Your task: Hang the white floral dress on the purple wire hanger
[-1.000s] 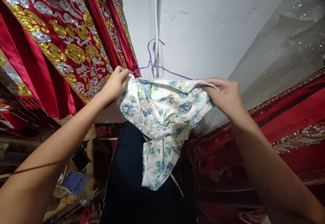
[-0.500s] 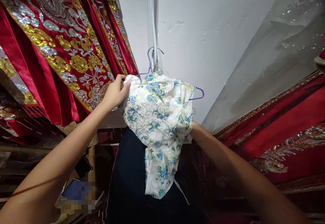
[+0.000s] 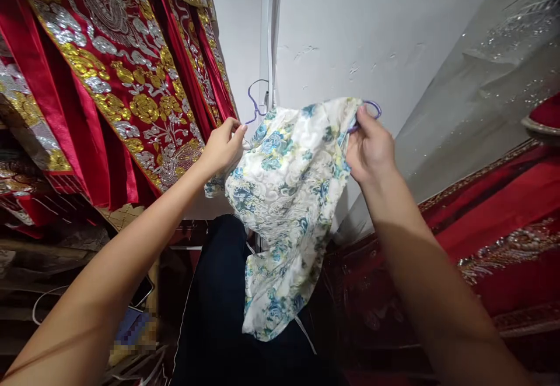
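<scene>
A white blouse [image 3: 284,182] with blue and yellow flowers is on a purple hanger [image 3: 255,105] in front of the white wall. My left hand [image 3: 224,148] pinches its left shoulder, with thumb and fingers closed on the cloth and hanger arm. At the other shoulder, my right hand [image 3: 371,144] grips the fabric by the looped hanger end, thumb in front. Its fingers are partly hidden behind the cloth. The lower part of the blouse hangs down, creased and twisted, over dark trousers [image 3: 219,292].
Red costumes [image 3: 144,106] with gold and silver embroidery hang close on the left. Clear plastic [image 3: 472,94] and red sequined cloth [image 3: 516,246] line the right side. A pale vertical pole [image 3: 272,24] runs down the wall. A blue item [image 3: 131,325] lies low on the left.
My right hand has come out from under the blouse and grasped its right shoulder at the hanger end, which is now raised. My left hand keeps its hold, shifted slightly right.
</scene>
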The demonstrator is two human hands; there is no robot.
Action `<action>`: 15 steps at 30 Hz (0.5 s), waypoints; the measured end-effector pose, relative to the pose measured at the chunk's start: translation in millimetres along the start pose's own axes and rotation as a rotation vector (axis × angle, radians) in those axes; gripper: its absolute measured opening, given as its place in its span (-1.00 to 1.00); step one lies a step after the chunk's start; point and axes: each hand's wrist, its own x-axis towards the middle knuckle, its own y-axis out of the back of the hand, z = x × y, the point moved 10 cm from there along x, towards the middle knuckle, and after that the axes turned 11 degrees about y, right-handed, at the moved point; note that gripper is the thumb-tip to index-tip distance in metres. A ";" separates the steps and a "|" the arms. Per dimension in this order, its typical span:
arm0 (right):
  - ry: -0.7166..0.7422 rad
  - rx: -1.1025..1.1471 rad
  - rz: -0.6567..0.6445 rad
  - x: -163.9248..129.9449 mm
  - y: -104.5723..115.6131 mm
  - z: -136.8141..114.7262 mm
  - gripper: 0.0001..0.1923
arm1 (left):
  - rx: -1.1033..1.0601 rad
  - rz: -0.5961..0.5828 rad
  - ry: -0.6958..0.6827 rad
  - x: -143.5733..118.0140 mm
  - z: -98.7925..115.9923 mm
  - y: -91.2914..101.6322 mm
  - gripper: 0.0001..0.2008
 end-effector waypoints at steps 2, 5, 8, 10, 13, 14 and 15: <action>0.012 0.006 -0.018 8.8 -20.9 -17.6 -0.38 | 0.000 0.031 0.011 14.9 -1.2 -2.1 -0.71; -0.017 0.085 -0.117 5.3 -50.6 -41.1 -0.34 | -0.050 0.077 0.074 31.5 -15.7 0.2 -0.69; -0.117 0.286 -0.431 -15.2 -79.0 -49.3 -0.22 | -0.279 0.055 0.128 30.6 -28.6 6.4 -0.78; -0.194 0.426 -0.682 -38.9 -92.8 -47.0 -0.20 | -0.443 -0.087 0.141 17.7 -26.0 1.9 -0.87; -0.161 0.384 -0.782 -62.5 -98.8 -32.1 -0.23 | -0.579 -0.407 0.123 -21.9 -0.1 -15.7 -0.86; -0.100 0.293 -0.756 -67.6 -101.2 -27.0 -0.15 | -0.587 -0.478 0.117 -36.9 10.7 -20.5 -0.85; -0.020 0.184 -0.733 -74.0 -106.0 -24.2 -0.02 | -0.578 -0.511 0.114 -50.0 20.8 -23.6 -0.79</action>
